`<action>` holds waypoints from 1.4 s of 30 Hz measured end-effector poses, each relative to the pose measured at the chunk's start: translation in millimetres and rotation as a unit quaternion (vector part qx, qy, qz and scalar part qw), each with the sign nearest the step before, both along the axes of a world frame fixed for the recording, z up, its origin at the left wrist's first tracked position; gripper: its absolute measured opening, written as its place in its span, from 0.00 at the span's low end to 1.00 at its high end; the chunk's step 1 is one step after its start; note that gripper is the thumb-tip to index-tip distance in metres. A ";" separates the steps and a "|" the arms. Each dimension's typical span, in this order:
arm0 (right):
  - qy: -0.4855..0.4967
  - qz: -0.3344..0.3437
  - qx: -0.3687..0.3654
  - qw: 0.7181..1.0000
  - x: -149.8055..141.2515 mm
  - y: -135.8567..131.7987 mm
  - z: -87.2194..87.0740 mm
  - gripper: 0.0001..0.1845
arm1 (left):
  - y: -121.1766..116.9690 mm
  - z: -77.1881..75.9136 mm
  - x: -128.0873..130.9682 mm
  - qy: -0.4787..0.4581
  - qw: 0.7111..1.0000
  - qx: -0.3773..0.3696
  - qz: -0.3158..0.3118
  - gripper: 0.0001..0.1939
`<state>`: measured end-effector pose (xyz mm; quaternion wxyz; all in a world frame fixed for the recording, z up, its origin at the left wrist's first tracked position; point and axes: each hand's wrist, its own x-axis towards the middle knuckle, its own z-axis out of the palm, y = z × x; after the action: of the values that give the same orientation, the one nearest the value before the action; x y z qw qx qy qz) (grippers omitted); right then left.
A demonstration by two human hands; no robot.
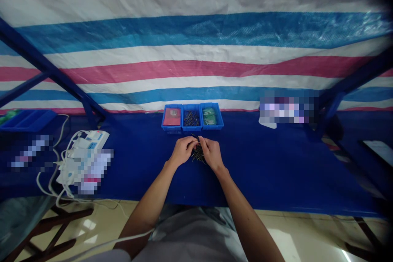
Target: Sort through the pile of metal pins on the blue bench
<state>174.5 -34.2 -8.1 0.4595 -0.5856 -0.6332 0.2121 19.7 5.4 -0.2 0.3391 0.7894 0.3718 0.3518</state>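
My left hand [183, 150] and my right hand [211, 152] meet at the middle of the blue table [260, 172]. Both are closed in a pinch, with fingertips nearly touching. A thin dark piece [194, 135] pokes out at the fingertips; its kind is too small to tell. Directly below the fingers lies a pile of thin dark pieces [198, 155], partly covered by the hands. Just beyond, three joined blue bins stand in a row: the left bin [162, 128] holds a red packet [172, 117], the middle bin [192, 128] more dark pieces, the right bin [219, 125] green-and-white packets [209, 117].
White power strips [97, 141] with tangled cables lie at the left. A blue divided tray [29, 120] stands farther left. Blurred-out items [287, 109] sit at the back right, a phone-like device [380, 150] at the far right. A striped sheet [196, 65] hangs behind.
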 end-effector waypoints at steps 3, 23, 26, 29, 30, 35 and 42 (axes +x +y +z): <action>-0.013 0.012 0.017 1.000 0.5 -1.4 4.7 0.28 | -0.5 0.9 0.5 -0.009 1.000 0.003 0.002 0.15; 0.027 -0.146 0.208 0.967 16.2 14.3 45.4 0.12 | 8.6 -7.4 -8.8 -0.111 0.983 -0.045 0.137 0.16; -0.008 -0.158 0.217 0.963 11.5 38.3 57.0 0.16 | 10.9 -9.5 -9.9 -0.136 0.978 -0.061 0.143 0.16; -0.096 -0.105 0.160 0.977 15.3 53.2 56.8 0.17 | 12.6 -11.5 -10.7 -0.155 0.975 -0.081 0.140 0.16; -0.109 -0.099 0.148 0.978 18.6 53.8 53.9 0.17 | 13.0 -12.0 -10.8 -0.159 0.974 -0.084 0.140 0.16; -0.082 -0.053 0.102 0.990 41.0 32.3 24.2 0.14 | 13.0 -12.6 -9.8 -0.162 0.975 -0.085 0.130 0.16; -0.034 0.045 0.024 0.998 60.2 8.6 -6.0 0.10 | 14.0 -12.7 -7.9 -0.178 0.971 -0.095 0.133 0.14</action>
<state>234.7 -25.6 -14.0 0.4422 -0.5521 -0.6788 0.1972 11.8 19.4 -12.9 0.4230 0.6222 0.4386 0.4915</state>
